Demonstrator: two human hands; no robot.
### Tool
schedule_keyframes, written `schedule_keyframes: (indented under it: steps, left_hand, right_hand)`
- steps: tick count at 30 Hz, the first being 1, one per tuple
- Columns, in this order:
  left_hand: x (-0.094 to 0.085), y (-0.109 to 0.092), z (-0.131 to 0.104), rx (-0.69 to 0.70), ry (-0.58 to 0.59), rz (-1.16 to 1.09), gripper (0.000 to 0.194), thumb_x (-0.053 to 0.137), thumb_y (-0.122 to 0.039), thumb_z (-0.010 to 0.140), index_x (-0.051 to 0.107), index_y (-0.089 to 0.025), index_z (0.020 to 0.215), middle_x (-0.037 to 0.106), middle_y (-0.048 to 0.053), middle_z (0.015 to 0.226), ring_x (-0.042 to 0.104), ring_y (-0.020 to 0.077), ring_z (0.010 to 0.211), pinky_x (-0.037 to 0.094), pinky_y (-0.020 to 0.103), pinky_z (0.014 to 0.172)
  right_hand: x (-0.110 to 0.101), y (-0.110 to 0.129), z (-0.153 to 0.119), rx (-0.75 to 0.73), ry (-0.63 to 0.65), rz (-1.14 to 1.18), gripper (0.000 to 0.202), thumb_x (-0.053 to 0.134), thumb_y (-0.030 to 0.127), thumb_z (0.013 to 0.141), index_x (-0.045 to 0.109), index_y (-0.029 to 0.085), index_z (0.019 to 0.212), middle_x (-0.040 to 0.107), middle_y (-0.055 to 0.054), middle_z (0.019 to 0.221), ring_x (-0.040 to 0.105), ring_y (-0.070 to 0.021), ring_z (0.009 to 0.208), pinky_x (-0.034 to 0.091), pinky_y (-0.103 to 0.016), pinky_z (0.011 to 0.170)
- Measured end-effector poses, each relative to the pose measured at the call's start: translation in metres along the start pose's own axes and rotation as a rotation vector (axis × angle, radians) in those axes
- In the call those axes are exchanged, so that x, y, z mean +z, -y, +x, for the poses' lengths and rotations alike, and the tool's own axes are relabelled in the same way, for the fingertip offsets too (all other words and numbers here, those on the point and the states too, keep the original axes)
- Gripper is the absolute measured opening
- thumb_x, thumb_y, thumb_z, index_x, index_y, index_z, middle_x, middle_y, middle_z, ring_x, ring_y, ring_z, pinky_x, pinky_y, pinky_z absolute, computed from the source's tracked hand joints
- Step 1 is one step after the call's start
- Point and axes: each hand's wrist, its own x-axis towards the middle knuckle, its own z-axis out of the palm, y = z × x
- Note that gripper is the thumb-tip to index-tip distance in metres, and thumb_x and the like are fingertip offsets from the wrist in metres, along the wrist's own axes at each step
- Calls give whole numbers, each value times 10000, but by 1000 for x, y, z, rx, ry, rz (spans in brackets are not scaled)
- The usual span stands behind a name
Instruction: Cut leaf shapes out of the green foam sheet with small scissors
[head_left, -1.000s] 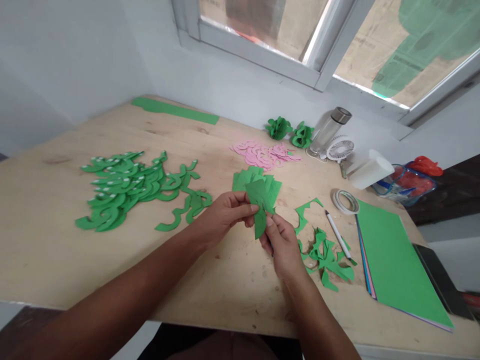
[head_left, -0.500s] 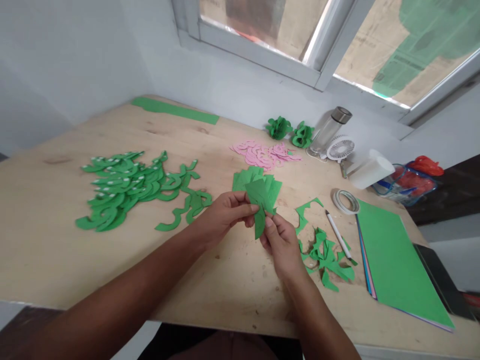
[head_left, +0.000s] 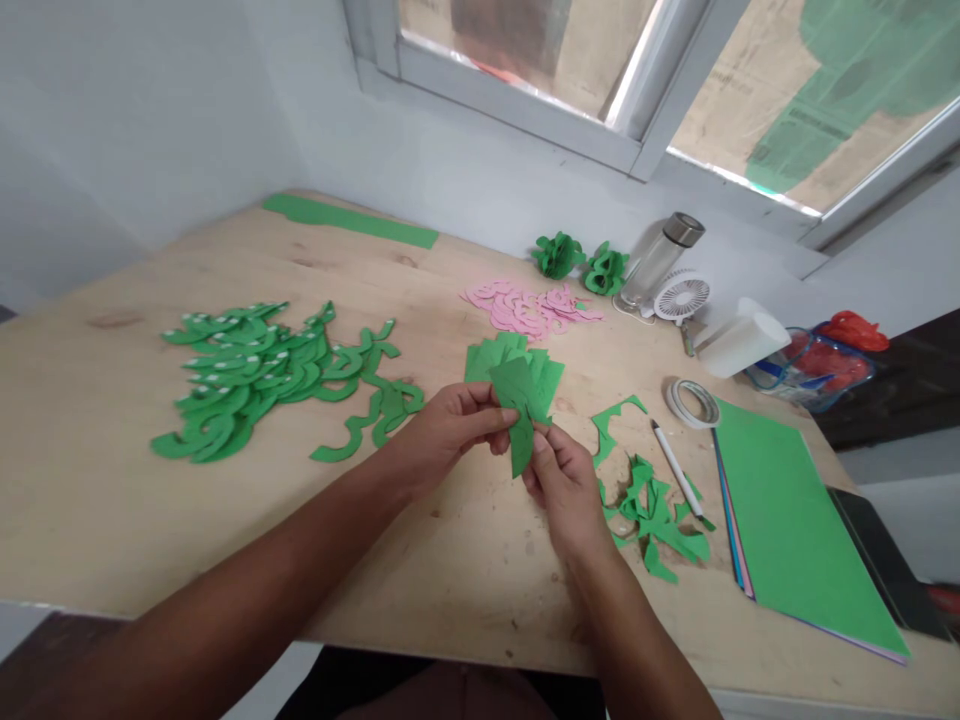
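Taking our hands as the centre of the dial, we have a pale wall (head_left: 307, 120) running from 9 to 12 o'clock. Below it spreads our wooden table (head_left: 187, 520), light brown with darker knots, its near edge at 6. A white-framed window (head_left: 679, 100) sits between 12 and 2, brown sheets showing through its 2 panes. We see a stack of green sheets (head_left: 810, 530) between 3 and 4, blue and pink edges showing along its side. At 9 lies a heap of green curls (head_left: 266, 380), many with white tabs; a green strip (head_left: 349, 219) lies along the table's back edge between 10 and 11. Green scraps (head_left: 658, 522) are scattered towards 4, and a pink pile (head_left: 525, 312) rests at 12. At the centre, above the table, our left hand (head_left: 461, 425) pinches a green paper piece (head_left: 516, 385). Our right hand (head_left: 562, 480) is curled at its lower edge; whether it grips the paper, we cannot tell. A bottle (head_left: 656, 265) stands between 1 and 2, a tape roll (head_left: 675, 402) lies at 3, and a white pen (head_left: 676, 470) is just past 3.
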Motion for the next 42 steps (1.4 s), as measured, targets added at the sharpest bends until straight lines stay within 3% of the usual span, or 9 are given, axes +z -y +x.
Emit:
schedule_keyframes:
  steps: [35,42]
  left_hand:
    - [1,-2,-1,45,-10,19,186,827,-315,779,713,-171,752,632,-19,602,534,113,573,438,252,582]
    - [0,0,-1,53,-8,-1,177,824,-303,775,719,-163,747,649,-15,615,542,105,572,442,242,584]
  right_hand:
    - [-1,-1,0,-5,12,34,523,660,717,851,668,204,746,413,63,519,298,-104,477,187,-264,461]
    - [-1,-2,0,-9,17,38,536,657,725,852,663,198,754,393,75,515,248,-91,463,157,-263,448]
